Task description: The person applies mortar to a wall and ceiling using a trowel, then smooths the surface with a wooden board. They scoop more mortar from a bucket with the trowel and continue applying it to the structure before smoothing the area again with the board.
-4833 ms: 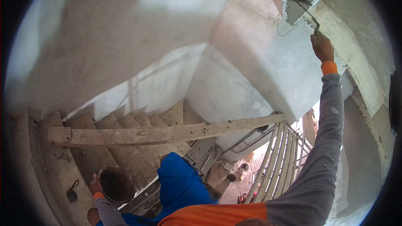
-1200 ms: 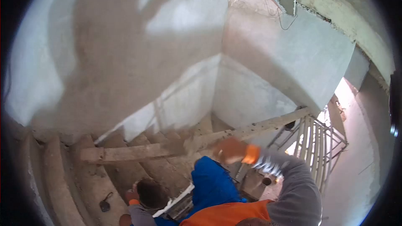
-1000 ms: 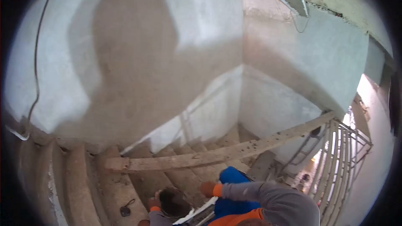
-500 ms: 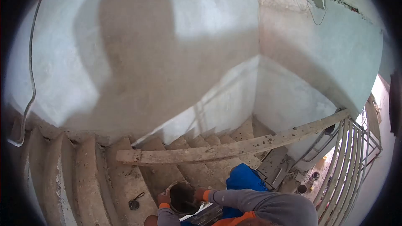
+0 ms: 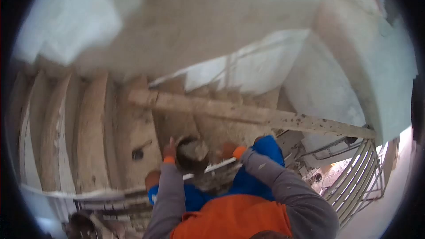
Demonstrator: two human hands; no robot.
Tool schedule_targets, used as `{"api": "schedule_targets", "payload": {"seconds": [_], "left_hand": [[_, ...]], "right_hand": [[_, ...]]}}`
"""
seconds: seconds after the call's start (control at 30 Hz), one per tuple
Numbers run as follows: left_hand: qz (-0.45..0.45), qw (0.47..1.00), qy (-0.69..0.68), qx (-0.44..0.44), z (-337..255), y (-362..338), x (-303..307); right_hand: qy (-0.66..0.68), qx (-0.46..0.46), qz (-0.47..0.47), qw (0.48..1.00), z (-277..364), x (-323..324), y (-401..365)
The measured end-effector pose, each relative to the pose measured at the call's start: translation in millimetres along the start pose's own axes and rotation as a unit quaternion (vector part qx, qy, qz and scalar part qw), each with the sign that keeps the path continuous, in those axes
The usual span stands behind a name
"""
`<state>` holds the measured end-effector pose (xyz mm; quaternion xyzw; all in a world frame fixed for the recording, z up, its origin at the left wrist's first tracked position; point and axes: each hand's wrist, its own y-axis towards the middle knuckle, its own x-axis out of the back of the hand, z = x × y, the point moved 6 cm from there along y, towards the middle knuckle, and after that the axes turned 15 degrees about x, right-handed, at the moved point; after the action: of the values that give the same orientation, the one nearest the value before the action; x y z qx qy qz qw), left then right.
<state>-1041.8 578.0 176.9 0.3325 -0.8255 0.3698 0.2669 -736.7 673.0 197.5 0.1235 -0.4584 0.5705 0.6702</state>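
Your 2 hands sit low in the view, 1 on each side of a round dark bucket (image 5: 193,154) with grey mortar in it. The bucket stands on the concrete steps (image 5: 133,128) just in front of your knees in blue trousers, between both wrists. Your left hand (image 5: 168,151) lies against the bucket's left rim with the thumb pointing up. Its fingers are lost in the blur, so you cannot tell whether they grip the rim or only rest on it. Your right hand (image 5: 227,149) is just beside the right rim, touching it or very nearly. It shows only as a blurred shape, and you cannot tell whether it is spread or closed, or whether it holds anything. Both arms reach forward and down in grey sleeves with orange cuffs. The left forearm runs almost straight ahead, and the right one is bent at the elbow and angles in from the right. A pale bar (image 5: 212,168) crosses under your wrists, near the bucket. Beyond the bucket a long mortar-spattered plank (image 5: 248,114) spans the stairwell. A small dark object (image 5: 137,153) lies on the step to the left, apart from your left hand. A metal railing (image 5: 354,168) stands well to the right.
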Motion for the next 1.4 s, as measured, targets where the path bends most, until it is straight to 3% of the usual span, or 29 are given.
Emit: {"api": "schedule_targets", "payload": {"seconds": [0.03,0.1,0.13,0.23,0.3,0.4,0.47,0.53,0.57,0.6,0.63,0.67,0.73,0.77,0.8,0.83,0.9,0.93,1.07,1.13,1.2,1.27,1.4], "left_hand": [[-0.001,0.999,-0.030,0.025,-13.7,-19.4,11.3],[-0.036,0.997,-0.052,0.054,4.5,6.4,2.6],[-0.017,0.999,-0.036,0.027,-9.3,-9.1,13.6],[-0.022,0.998,0.013,0.054,6.6,5.0,7.6],[0.006,0.998,0.010,0.065,-3.3,2.0,9.1],[-0.013,0.999,0.004,0.030,-16.7,-10.7,17.1],[-0.081,0.995,0.028,-0.049,11.7,36.7,-9.8],[-0.049,0.999,0.011,-0.012,-1.5,16.4,0.8],[-0.031,0.998,0.014,-0.057,-19.5,-6.7,11.8],[0.007,1.000,0.014,0.008,-5.3,11.9,1.7],[-0.032,0.999,0.042,0.007,3.5,24.1,-5.4],[-0.040,0.999,0.034,-0.010,-12.2,1.3,6.5],[0.017,0.999,0.041,-0.005,12.4,38.2,-16.6],[-0.038,0.981,0.139,-0.131,-0.9,24.7,-11.9],[0.002,0.999,0.043,0.011,15.7,41.5,-15.5],[0.021,0.997,0.055,0.059,-2.2,13.0,-0.5],[0.012,1.000,-0.020,-0.015,22.0,51.7,-21.3],[-0.010,0.999,0.037,-0.022,14.4,41.9,-17.6],[-0.037,0.996,0.064,0.056,23.4,43.3,-14.5],[-0.038,0.996,0.074,-0.032,11.0,25.0,-9.7],[-0.040,0.995,0.075,-0.048,7.3,20.2,-9.6],[-0.042,0.997,0.068,0.008,20.4,33.3,-15.1],[-0.070,0.993,0.069,-0.065,2.1,7.0,-11.1]], "right_hand": [[-0.075,0.135,-0.138,0.978,-23.3,-16.3,7.6],[-0.076,0.079,-0.082,0.991,-17.3,4.8,-16.5],[-0.073,0.091,-0.095,0.989,-4.8,23.7,-34.9],[-0.012,0.074,-0.137,0.988,19.0,84.8,-89.0],[-0.040,0.140,-0.238,0.960,46.9,135.0,-130.3],[-0.094,0.115,-0.320,0.936,61.7,197.8,-192.1],[-0.147,0.083,-0.346,0.923,68.3,238.3,-236.1],[-0.211,0.061,-0.362,0.906,73.0,272.6,-281.9],[-0.195,0.034,-0.387,0.901,72.8,288.4,-304.1],[-0.178,0.009,-0.412,0.894,73.6,303.5,-326.1],[-0.164,-0.013,-0.439,0.883,76.7,320.4,-348.3],[-0.219,-0.034,-0.430,0.875,86.8,336.6,-367.9],[-0.309,-0.136,-0.423,0.841,88.1,364.9,-408.3],[-0.348,-0.187,-0.417,0.818,88.7,379.3,-431.0],[-0.413,-0.207,-0.419,0.782,86.7,393.5,-452.2],[-0.437,-0.219,-0.422,0.764,91.3,408.8,-473.4],[-0.484,-0.237,-0.422,0.729,101.0,441.7,-510.7],[-0.506,-0.272,-0.418,0.704,98.5,457.9,-533.5],[-0.581,-0.369,-0.404,0.603,93.8,520.5,-607.7],[-0.583,-0.420,-0.407,0.564,105.0,545.4,-632.8],[-0.594,-0.460,-0.408,0.519,117.4,561.2,-647.2],[-0.584,-0.479,-0.403,0.516,126.1,571.8,-655.6],[-0.583,-0.503,-0.388,0.507,124.3,586.7,-665.7]]}}
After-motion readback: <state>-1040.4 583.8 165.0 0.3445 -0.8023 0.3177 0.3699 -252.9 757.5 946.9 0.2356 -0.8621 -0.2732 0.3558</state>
